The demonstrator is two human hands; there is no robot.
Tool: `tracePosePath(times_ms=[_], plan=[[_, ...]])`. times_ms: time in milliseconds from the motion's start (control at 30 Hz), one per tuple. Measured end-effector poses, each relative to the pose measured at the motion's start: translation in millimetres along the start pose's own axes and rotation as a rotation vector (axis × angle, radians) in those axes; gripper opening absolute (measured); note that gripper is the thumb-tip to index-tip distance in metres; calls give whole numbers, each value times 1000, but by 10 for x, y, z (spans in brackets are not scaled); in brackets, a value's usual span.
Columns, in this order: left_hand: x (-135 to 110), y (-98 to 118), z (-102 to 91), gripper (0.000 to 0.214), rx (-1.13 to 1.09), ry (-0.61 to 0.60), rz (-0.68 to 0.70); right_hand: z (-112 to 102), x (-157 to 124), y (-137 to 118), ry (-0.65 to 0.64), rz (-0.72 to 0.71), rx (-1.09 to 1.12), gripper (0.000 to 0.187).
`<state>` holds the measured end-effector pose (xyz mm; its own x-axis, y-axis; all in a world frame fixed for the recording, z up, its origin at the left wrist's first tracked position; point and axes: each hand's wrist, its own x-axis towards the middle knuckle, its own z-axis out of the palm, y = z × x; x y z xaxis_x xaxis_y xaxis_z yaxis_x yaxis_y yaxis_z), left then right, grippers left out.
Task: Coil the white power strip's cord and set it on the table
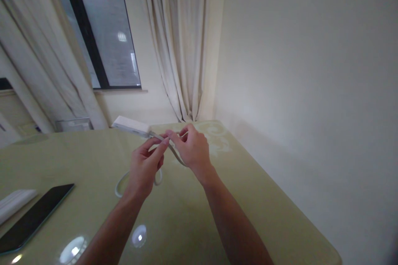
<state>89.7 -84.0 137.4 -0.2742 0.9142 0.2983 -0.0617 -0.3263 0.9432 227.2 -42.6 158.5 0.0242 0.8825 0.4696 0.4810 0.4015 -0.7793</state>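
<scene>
A white oblong block (132,125), which looks like a power strip, juts out to the left beyond my fingers, tilted above the far part of the table. From its right end runs a pale cable (176,155). My left hand (143,167) pinches this cable near the block. Close beside it, my right hand (195,148) also has thumb and fingers closed on the cable, and the fingertips of both hands nearly meet. More of the cable loops down behind my left wrist. Part of the cable is hidden by my hands.
The glossy greenish table (199,219) reflects ceiling lights. On its left lie a dark phone or tablet (34,217) and a white slab-like object (15,203). A wall (311,91) borders the right edge. Curtains (180,41) and a window (108,25) stand behind.
</scene>
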Motion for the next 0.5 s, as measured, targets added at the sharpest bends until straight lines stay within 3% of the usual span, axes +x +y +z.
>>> tracePosePath(times_ms=[133,300,400,500], plan=[[15,77,-42,27,44,134,75,70,-82,-83,-27,-184,-34,50],[52,135,-99,26,16,210,136,184,-169,-126,3,-390,-103,60],[34,171,-89,29,-9,210,122,238,-187,-109,-6,-460,-180,65],[-2,212,-61,30,17,178,117,289,-172,-54,33,-475,-233,58]])
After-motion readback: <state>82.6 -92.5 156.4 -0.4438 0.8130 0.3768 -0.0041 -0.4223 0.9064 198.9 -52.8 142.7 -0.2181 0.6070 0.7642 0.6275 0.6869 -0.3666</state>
